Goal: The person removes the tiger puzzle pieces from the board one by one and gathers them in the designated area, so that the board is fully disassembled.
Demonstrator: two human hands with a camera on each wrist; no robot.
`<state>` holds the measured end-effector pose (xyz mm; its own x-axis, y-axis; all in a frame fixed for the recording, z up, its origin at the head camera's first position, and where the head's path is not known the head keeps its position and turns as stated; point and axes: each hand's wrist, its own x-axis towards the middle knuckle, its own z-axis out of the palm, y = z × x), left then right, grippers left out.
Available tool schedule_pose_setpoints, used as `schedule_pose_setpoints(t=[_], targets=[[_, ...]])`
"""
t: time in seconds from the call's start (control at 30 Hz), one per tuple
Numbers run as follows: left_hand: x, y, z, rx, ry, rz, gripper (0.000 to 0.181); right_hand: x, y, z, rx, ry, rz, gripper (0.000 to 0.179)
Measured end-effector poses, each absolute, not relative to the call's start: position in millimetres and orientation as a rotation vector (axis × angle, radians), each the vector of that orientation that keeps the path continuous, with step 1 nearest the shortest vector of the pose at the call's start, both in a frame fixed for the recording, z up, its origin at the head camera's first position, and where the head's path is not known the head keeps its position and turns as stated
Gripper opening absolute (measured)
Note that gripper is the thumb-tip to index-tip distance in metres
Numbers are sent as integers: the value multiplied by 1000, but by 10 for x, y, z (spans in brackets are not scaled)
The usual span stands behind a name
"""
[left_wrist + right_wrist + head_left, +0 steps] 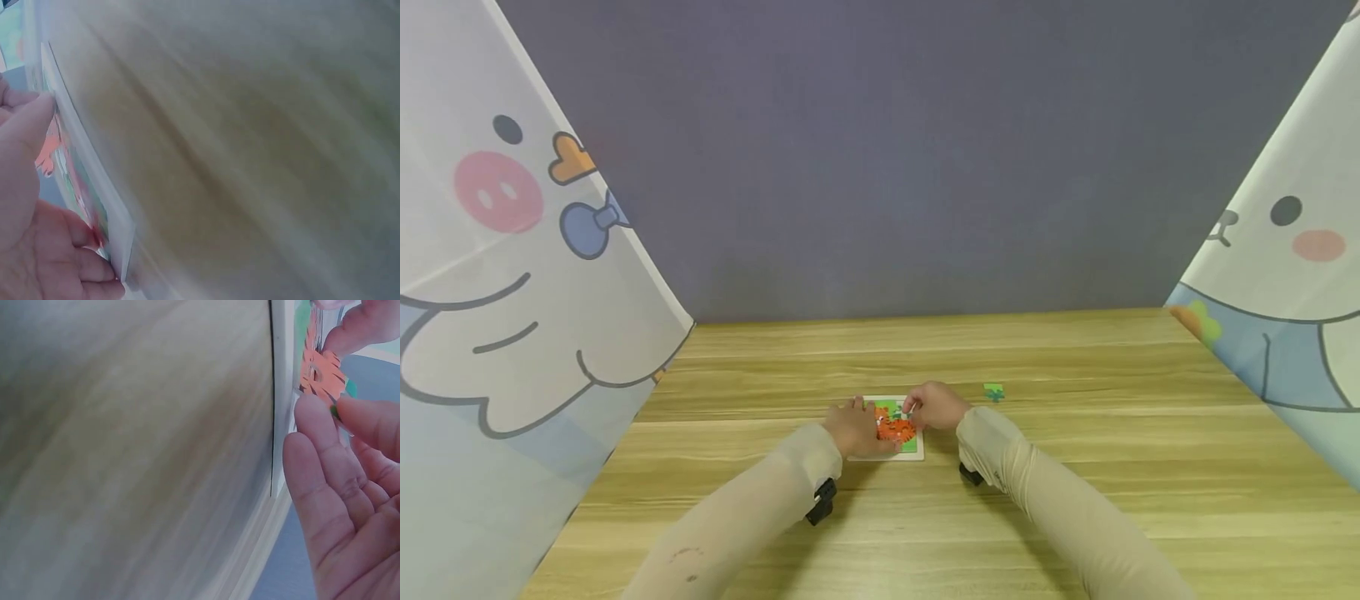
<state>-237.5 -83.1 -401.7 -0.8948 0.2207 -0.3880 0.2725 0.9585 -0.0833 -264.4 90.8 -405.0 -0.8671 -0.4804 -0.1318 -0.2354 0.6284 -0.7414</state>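
Observation:
A jigsaw puzzle with an orange striped tiger on green lies in a white-rimmed tray (912, 457) on the table. My left hand (853, 429) rests across the tray's left side, fingers spread, covering part of the picture. In the left wrist view its thumb and fingers (94, 265) touch the tray near its edge. At the tray's upper right, my right hand (938, 406) pinches a puzzle piece (326, 374), orange with dark stripes and some green, between thumb and finger. A pale gap shows in the picture beside those fingertips.
One loose green puzzle piece (994, 392) lies on the wooden table (1075, 467), right of the tray. A dark grey panel (880, 167) stands behind the table. Cartoon-printed white panels (587, 333) flank it left and right.

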Motion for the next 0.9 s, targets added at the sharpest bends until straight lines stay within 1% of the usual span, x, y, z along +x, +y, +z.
schedule_pose_setpoints(t=[0.17,0.4,0.6,0.8,0.9], targets=[[-2363,-816,-4017,342,2736,-218,94,-2648,899,-4023,-571,2537,-1072,14],[-2332,-763,-3999,320,2740,-296,93,-2649,909,-4044,-556,2554,-1083,21],[-2338,-747,-4007,319,2737,-309,93,-2645,926,-4057,-538,2563,-1094,21],[-2384,-801,-4058,332,2756,-263,81,-2629,917,-4062,-536,2535,-1100,22],[-2394,-797,-4080,346,2775,-281,79,-2624,910,-4051,-522,2518,-1119,24]])
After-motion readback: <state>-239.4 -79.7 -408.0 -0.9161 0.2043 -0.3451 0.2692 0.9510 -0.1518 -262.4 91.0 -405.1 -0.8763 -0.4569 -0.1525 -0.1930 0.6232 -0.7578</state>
